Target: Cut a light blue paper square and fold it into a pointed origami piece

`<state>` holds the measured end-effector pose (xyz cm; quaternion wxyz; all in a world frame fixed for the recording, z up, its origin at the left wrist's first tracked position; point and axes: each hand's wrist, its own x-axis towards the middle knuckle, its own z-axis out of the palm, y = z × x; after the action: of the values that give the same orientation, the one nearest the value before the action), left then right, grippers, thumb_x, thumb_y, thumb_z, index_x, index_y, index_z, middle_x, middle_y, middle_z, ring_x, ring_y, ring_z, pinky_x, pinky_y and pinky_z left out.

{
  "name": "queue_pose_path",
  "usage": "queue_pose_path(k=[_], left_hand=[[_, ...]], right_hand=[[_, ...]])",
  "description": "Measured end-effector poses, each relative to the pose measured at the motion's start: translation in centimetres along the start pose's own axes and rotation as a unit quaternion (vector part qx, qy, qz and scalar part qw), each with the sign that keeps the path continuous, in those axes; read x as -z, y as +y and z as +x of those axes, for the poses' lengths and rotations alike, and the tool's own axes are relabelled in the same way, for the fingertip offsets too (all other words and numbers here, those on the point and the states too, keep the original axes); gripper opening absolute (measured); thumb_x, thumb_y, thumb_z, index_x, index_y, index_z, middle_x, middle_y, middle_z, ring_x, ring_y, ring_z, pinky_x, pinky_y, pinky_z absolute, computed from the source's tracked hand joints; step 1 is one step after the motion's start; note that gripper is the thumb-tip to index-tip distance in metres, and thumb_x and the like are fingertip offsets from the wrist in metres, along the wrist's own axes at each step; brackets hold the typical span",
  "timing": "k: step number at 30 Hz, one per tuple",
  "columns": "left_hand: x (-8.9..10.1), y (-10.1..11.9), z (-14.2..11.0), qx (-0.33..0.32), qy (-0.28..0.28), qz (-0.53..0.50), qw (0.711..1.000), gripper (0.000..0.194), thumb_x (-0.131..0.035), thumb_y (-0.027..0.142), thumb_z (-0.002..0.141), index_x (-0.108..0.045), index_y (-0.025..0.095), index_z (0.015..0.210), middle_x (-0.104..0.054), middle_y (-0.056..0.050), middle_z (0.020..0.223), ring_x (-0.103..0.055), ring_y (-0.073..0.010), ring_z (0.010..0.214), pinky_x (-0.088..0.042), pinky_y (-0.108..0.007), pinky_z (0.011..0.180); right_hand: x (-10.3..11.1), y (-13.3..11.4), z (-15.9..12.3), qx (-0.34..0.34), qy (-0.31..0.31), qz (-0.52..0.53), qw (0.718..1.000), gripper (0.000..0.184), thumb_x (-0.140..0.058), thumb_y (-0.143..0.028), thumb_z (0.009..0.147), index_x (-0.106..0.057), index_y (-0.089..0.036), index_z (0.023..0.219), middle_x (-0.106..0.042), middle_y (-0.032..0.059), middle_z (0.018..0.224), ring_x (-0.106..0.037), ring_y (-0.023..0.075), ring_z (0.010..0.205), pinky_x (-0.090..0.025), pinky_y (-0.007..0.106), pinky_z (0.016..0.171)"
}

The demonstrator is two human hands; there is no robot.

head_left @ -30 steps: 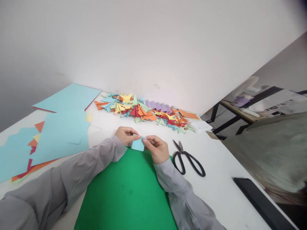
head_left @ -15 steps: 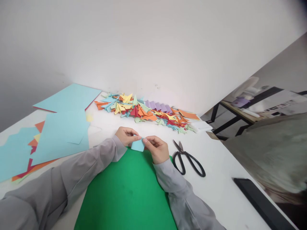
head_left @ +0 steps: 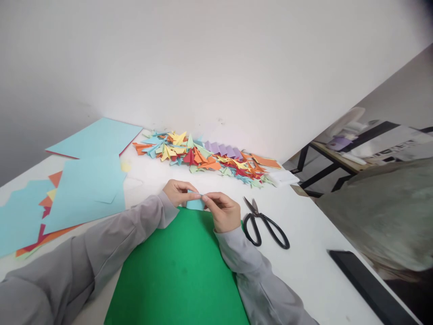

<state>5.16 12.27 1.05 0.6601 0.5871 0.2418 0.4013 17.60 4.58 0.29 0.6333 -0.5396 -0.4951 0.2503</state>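
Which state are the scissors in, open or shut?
Slightly open: the blades of the scissors spread apart in a narrow V toward the tips, and the black handles stand apart too.

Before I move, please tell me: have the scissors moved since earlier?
No. The scissors show no shift in any direction; they lie right of the green sheet, as before.

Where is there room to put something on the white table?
There's bare table between the black-handled metal scissors and the flat black bar, plus a narrow strip between the pile of colourful folded paper and the left hand. It's crowded under that pile and, at the left, under light-blue paper sheets.
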Motion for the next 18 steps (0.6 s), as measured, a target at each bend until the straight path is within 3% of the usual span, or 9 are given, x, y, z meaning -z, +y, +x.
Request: queue_pose_path(k=[10, 18], left_hand=[[0.18, -0.16, 0.10, -0.032, -0.015, 0.003, 0.999, 0.013, -0.073, 0.022, 0.047, -0.067, 0.013, 0.054, -0.062, -0.002, 0.056, -0.054, -0.0100, 0.054, -0.042, -0.022, 0.052], [0.28, -0.14, 0.12, -0.019, -0.024, 0.003, 1.000, 0.015, -0.073, 0.023, 0.048, -0.066, 0.011, 0.054, -0.061, -0.003, 0.057, -0.054, -0.0102, 0.054, -0.042, -0.022, 0.051]], right_hand=[[0.00, 0.39, -0.04, -0.022, 0.010, 0.017, 1.000, 0.012, -0.067, -0.029, 0.062, -0.064, -0.018, 0.064, -0.059, -0.0021, 0.050, -0.051, 0.0104, 0.044, -0.044, 0.023, 0.044], [0.16, 0.77, 0.00, -0.009, -0.021, 0.012, 1.000, 0.018, -0.066, -0.028, 0.063, -0.065, -0.018, 0.078, -0.062, 0.0000, 0.060, -0.052, 0.0095, 0.046, -0.045, 0.023, 0.045]])
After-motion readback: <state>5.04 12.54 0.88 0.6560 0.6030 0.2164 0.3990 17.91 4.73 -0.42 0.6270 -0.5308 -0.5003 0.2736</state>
